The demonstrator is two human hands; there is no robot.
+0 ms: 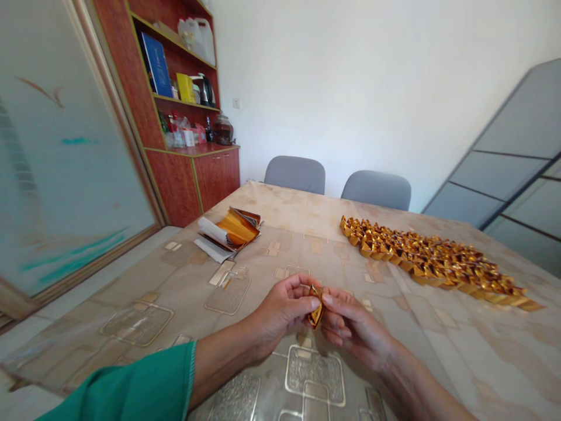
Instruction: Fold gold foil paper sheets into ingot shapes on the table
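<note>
A small room closed off at the far side by a white wall [350, 76], with a tall frosted glass door [65, 175] streaked in teal at the left and a grey framed glass panel [508, 158] leaning at the right. Against the wall, a reddish wooden cabinet [184, 181] with a blue binder [156, 64], white plastic jugs [197, 38] and a black electric kettle [205, 90] on its shelves, and a glass jar [222, 130] on its countertop. Beyond the far edge of the desk [109, 333], with its beige patterned cover, two grey chairs [294, 174]. On the desk, toward the right, a long, tightly packed mass of folded gold foil ingots [429, 263] in rows; toward the left, well apart from it, a fanned stack of gold foil sheets [232, 228] over white paper. Nearest the camera, a left hand [280, 310] coming out of a green sleeve [131, 386] and a bare right hand [355, 333], both raised just above the desk. Between them, a single folded gold foil piece [315, 307], tilted, with the fingers of both hands closed on it in a pinch. Its exact folds partly hidden behind those fingers.
</note>
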